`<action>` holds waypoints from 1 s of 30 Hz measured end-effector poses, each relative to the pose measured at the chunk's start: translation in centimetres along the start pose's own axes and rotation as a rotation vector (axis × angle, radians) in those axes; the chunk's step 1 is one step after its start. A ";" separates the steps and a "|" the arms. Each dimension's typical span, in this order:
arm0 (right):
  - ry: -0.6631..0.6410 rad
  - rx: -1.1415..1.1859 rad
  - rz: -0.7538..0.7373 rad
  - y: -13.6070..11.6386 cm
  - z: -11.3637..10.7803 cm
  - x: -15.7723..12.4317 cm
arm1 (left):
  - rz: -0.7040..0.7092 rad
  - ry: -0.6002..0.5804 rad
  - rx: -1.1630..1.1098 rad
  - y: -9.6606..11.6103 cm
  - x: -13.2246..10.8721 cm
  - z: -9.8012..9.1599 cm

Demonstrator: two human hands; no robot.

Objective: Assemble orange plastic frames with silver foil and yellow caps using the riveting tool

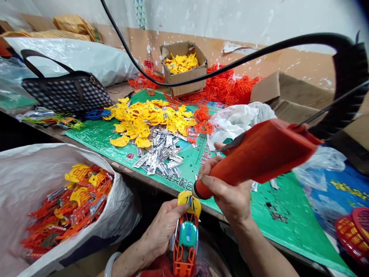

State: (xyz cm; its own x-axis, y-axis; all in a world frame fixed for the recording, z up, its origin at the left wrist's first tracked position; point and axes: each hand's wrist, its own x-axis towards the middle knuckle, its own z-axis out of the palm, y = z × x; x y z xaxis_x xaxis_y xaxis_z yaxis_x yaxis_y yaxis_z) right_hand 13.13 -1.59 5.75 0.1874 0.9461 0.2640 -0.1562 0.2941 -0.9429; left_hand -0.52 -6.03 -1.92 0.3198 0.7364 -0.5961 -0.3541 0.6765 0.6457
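Observation:
My left hand [162, 226] pinches the yellow front piece of a toy car [188, 233] near the table's front edge. The toy has an orange lattice frame, a teal block in its middle and silvery side strips. My right hand [229, 196] is wrapped round a red power screwdriver [259, 152] with a black nose. The screwdriver slants down to the left, its tip at the yellow piece; whether it touches a screw is hidden. Beyond my hands lie a heap of yellow toy parts [155, 115] and a pile of silvery strips [161, 154].
A white sack [121, 204] of orange-and-yellow toys stands at the left. Behind are a carton [184, 89] of yellow parts, orange lattice frames [230, 87] and a checked bag [67, 94]. A black cable [184, 82] arches overhead. Small dark screws [276, 213] lie on the green sheet [305, 231].

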 end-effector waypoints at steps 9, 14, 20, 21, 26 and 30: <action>0.007 0.029 0.064 -0.5 0.9 0.3 | 0.004 -0.017 0.018 -0.4 0.3 -0.5; 0.017 0.007 0.068 -0.6 1.2 0.5 | 0.014 0.005 0.053 -0.5 0.2 -0.5; 0.043 -0.033 0.079 -0.6 1.6 0.5 | 0.027 0.043 0.074 -0.6 0.4 -0.5; 0.040 -0.038 0.079 -0.5 1.5 0.4 | 0.031 0.051 0.074 -0.6 0.5 -0.5; -0.008 0.024 -0.007 -0.4 0.5 0.0 | 0.034 0.000 0.059 0.1 0.3 -0.4; 0.093 -0.003 -0.128 -1.0 -1.7 1.1 | 0.022 -0.031 0.061 1.1 0.2 0.2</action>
State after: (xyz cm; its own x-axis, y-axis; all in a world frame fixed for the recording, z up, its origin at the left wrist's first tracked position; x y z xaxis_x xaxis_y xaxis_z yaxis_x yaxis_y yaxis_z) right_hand 15.10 -1.04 6.67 0.2942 0.8844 0.3623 -0.1228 0.4109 -0.9034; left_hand -0.67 -5.12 -1.24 0.3402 0.7502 -0.5670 -0.3069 0.6586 0.6871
